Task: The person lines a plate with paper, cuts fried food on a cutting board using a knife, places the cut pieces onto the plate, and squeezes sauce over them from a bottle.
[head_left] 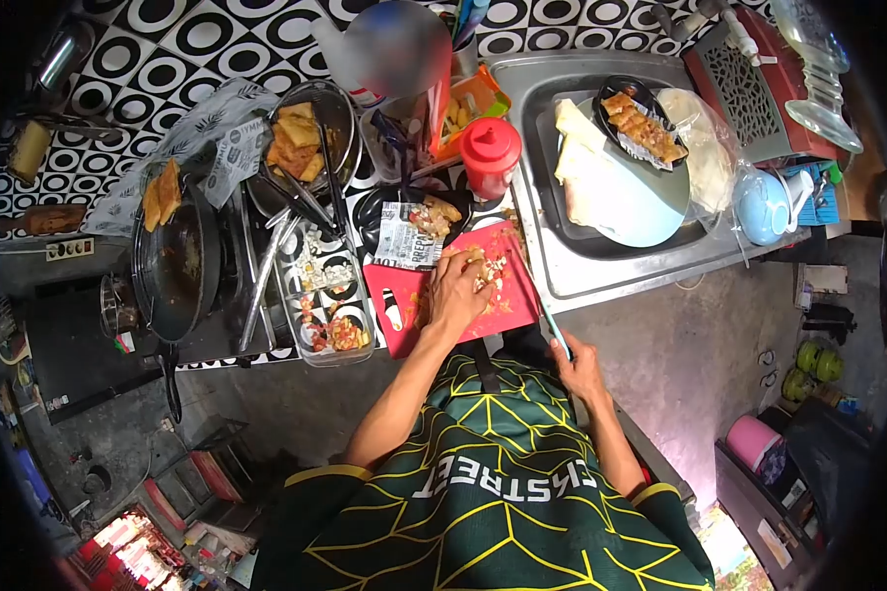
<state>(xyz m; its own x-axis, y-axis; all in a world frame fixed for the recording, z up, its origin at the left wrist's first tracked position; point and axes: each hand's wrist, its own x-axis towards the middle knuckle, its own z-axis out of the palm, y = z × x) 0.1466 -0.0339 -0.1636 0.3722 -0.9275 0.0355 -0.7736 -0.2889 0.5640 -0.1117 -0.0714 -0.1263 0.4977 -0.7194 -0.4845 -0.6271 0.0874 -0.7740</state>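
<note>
Curling left fingers (455, 272) over chopped food (493, 281) on the red board (508, 313), seemingly steadying it (hard to tell if pinching), and gripping the knife (550, 317) with wrapped right fingers (574, 349) just off the board's corner.

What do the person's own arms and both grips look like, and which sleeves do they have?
The bare left human grip and the bare right human grip wear no gloves, and I can see no watch. The forearms are uncovered. Short dark-green fabric sleeves end in yellow bands; the dark-green fabric shirt has angular yellow lines and white lettering.
</note>
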